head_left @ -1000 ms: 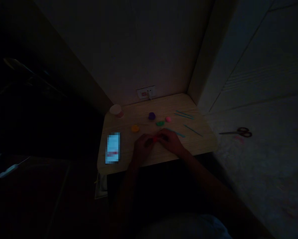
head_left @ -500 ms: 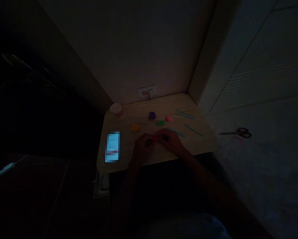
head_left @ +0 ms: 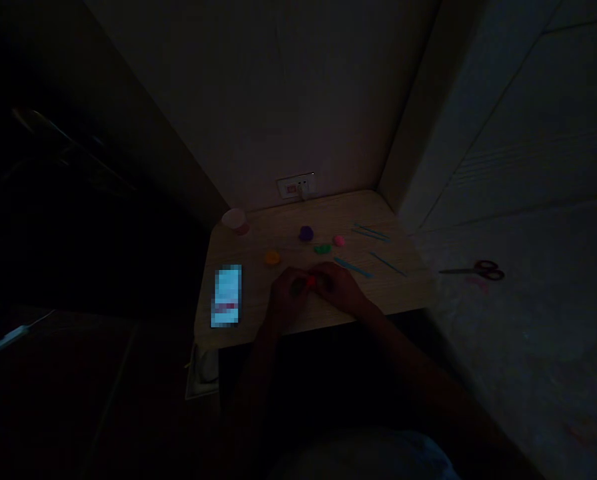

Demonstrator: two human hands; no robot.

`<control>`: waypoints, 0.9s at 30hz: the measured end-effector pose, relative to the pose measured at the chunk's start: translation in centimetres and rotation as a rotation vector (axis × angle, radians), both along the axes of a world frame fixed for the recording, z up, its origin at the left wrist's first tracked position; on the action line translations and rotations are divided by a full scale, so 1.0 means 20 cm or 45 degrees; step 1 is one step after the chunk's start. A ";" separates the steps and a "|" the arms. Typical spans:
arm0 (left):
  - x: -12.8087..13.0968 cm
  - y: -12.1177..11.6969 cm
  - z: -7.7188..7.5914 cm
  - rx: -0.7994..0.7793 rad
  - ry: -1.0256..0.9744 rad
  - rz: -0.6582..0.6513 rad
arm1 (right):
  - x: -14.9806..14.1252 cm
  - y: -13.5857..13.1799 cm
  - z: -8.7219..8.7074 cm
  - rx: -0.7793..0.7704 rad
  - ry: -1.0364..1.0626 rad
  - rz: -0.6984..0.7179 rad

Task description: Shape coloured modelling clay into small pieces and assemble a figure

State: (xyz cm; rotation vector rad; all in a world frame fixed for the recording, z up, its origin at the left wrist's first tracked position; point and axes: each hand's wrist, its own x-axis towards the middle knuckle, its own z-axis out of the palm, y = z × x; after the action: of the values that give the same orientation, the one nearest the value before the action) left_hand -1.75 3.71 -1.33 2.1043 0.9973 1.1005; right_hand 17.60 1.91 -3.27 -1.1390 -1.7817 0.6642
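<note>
Both of my hands meet over the front of a small wooden table. Between their fingertips is a small lump of red modelling clay. My left hand pinches it from the left, and my right hand grips it from the other side. Dim light hides the clay's exact shape. Just beyond the hands lie an orange clay lump, a green clay piece, a purple clay lump and a pink clay ball. Thin blue sticks, perhaps modelling tools, rest to the right.
A lit phone lies at the table's left, with a pale cup behind it. A wall socket sits above the back edge. Scissors lie off to the right, beyond the table.
My fingers have shifted slightly around the red clay, which now looks more compact and shows more plainly between them. The view has moved a little; the other things stay put.
</note>
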 end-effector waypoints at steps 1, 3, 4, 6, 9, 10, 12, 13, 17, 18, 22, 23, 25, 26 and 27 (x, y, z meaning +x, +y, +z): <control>0.00 0.00 0.00 0.018 0.000 -0.006 | 0.00 0.00 0.00 -0.016 -0.006 -0.011; 0.00 0.00 0.01 0.038 0.012 -0.027 | -0.01 0.00 0.01 -0.037 -0.016 -0.039; 0.00 0.00 0.01 0.044 0.025 -0.034 | -0.01 0.00 0.01 -0.043 -0.028 -0.052; 0.00 0.00 0.00 0.051 0.053 -0.041 | -0.01 0.00 0.02 -0.056 -0.058 -0.066; 0.00 0.01 -0.01 0.045 0.055 -0.036 | -0.01 0.00 0.03 -0.072 -0.083 -0.079; 0.00 0.01 -0.01 0.034 0.049 -0.032 | -0.02 0.00 0.03 -0.074 -0.086 -0.079; 0.01 0.01 -0.02 0.013 0.034 -0.028 | -0.02 0.00 0.03 -0.071 -0.089 -0.080; 0.01 0.01 -0.02 0.003 0.028 -0.030 | -0.02 0.00 0.03 -0.068 -0.091 -0.080; 0.00 0.02 -0.01 -0.003 0.035 -0.040 | -0.02 0.00 0.04 -0.068 -0.098 -0.076; 0.00 0.02 -0.01 -0.003 0.043 -0.041 | -0.03 0.00 0.03 -0.073 -0.098 -0.073; 0.00 0.01 -0.01 -0.038 0.045 0.001 | -0.02 0.01 0.02 -0.096 -0.031 -0.099; 0.00 0.01 -0.01 -0.060 0.032 0.026 | -0.02 0.00 0.02 -0.097 0.008 -0.117; -0.01 0.01 -0.02 -0.092 0.015 0.048 | -0.01 0.00 0.02 -0.074 0.100 -0.158; -0.01 0.01 -0.02 -0.094 0.019 0.039 | -0.01 0.00 0.02 -0.058 0.145 -0.166; -0.01 0.01 -0.03 -0.084 0.037 0.021 | 0.00 -0.01 0.02 -0.043 0.188 -0.162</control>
State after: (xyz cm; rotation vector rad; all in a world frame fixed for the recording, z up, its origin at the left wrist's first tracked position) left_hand -1.92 3.81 -1.85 2.0681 1.0523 1.0335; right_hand 17.51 1.77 -2.91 -1.1844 -1.5659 0.6863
